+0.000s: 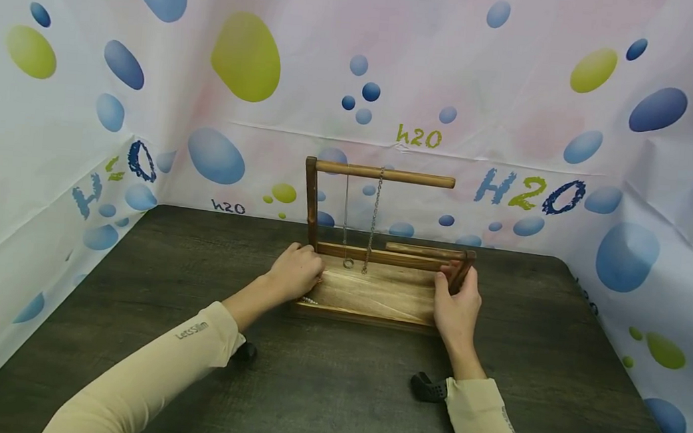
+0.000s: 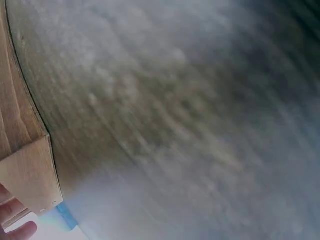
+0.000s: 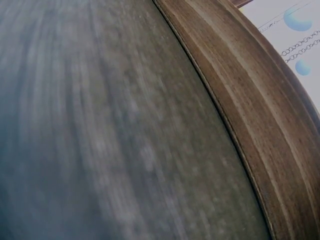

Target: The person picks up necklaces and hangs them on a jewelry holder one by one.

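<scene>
A wooden hook-and-ring game stands on the dark table: a shallow tray with an upright post at its left. A bar reaches right from the post's top. From it hang a thin cord with a metal ring and a chain. My left hand grips the tray's left end below the post, fingers curled inward. My right hand holds the right end, thumb in front, at a short post. Another bar lies low along the back from that post.
Small silver chain links lie in the tray's front left corner. The dark wood-grain table extends around the game. Behind and to both sides hangs a white sheet with blue and green spots. Both wrist views show mostly blurred tabletop.
</scene>
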`<state>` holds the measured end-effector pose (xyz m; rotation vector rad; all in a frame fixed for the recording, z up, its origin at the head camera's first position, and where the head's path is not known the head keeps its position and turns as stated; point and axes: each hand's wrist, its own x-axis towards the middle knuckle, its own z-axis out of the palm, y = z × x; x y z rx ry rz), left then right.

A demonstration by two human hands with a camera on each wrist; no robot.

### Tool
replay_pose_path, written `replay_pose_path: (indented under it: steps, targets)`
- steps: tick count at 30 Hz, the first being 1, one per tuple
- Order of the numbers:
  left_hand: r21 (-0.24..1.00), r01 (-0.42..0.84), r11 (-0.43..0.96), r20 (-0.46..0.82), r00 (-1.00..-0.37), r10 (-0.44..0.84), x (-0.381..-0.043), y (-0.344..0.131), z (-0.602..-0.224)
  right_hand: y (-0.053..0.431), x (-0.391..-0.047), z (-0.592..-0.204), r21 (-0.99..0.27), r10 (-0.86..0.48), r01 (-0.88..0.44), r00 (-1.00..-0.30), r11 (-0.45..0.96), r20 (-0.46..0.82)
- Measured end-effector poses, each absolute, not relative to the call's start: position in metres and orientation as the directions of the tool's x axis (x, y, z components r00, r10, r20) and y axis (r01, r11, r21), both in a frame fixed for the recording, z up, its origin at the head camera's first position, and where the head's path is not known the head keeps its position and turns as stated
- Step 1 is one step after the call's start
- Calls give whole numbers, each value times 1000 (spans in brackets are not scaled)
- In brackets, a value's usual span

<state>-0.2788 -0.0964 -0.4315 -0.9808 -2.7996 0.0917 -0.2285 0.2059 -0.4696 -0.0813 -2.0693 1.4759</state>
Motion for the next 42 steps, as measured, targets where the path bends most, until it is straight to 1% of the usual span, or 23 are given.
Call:
replay_pose_path:
  steps: [14, 18, 31, 39, 42]
  targets:
    - [-151, 613, 775, 149, -761, 631, -280, -96, -433, 206, -229, -470, -882, 375, -280, -825, 380, 423]
    - [-164, 611, 775, 133, -764, 631, -283, -96, -435, 206, -229, -470, -883, 374, -272, -829, 382, 417]
    - [-143, 612, 778, 92, -774, 626, -287, -95, -434, 206, -229, -469, -884, 375, -271, -829, 380, 415]
    - [-62, 607, 793, 93, -787, 610, -286, -97, -434, 206, -230, -470, -883, 371, -272, -830, 384, 417]
    - [-37, 604, 796, 121, -788, 604, -285, -97, -434, 207, -230, -469, -881, 369, -277, -829, 383, 420]
